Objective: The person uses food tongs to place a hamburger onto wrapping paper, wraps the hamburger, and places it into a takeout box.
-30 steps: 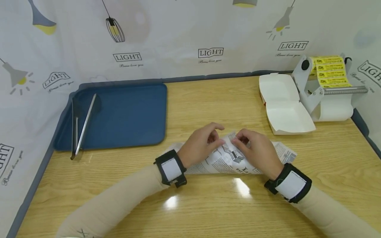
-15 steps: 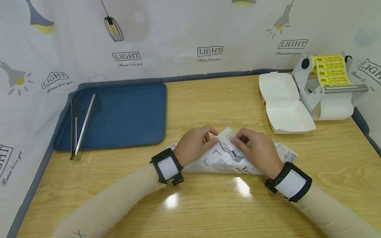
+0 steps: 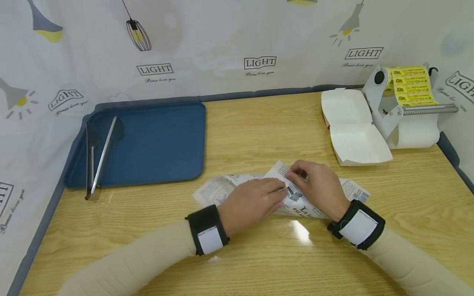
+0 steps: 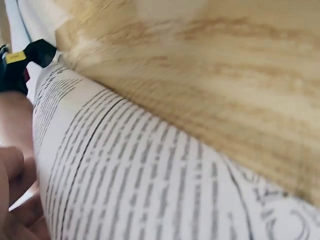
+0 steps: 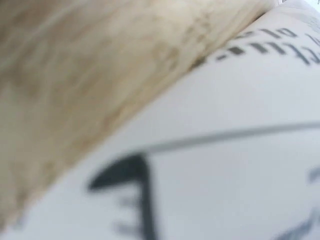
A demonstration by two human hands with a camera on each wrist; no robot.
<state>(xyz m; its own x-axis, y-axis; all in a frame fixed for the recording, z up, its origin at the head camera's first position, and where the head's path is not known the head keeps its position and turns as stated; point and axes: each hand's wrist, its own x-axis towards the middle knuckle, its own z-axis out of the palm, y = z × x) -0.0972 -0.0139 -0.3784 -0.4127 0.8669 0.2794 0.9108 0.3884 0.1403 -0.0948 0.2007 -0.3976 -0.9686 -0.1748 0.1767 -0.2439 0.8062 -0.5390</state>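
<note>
Printed newspaper-style wrapping paper (image 3: 214,190) lies folded on the wooden table, one pointed corner sticking up between the hands. At the right side of that corner, my right hand (image 3: 323,188) pinches the paper between thumb and curled fingers. My left hand (image 3: 252,202) rests across the folded sheet with fingers fairly straight, fingertips close to the right hand. In the left wrist view the rounded side of the paper (image 4: 135,170) fills the lower part. The right wrist view shows blurred printed paper (image 5: 225,185) and table. Whatever the paper may cover is hidden.
A blue tray (image 3: 159,144) stands at the back left with metal tongs (image 3: 103,156) on it. An opened white paper box (image 3: 361,144) sits at the back right, beside a label dispenser (image 3: 412,88) with yellow labels. A printed curtain (image 3: 207,41) borders the table.
My left hand has left the raised corner, moved down and turned over to lie across the folded paper. My right hand keeps its pinch in nearly the same spot.
</note>
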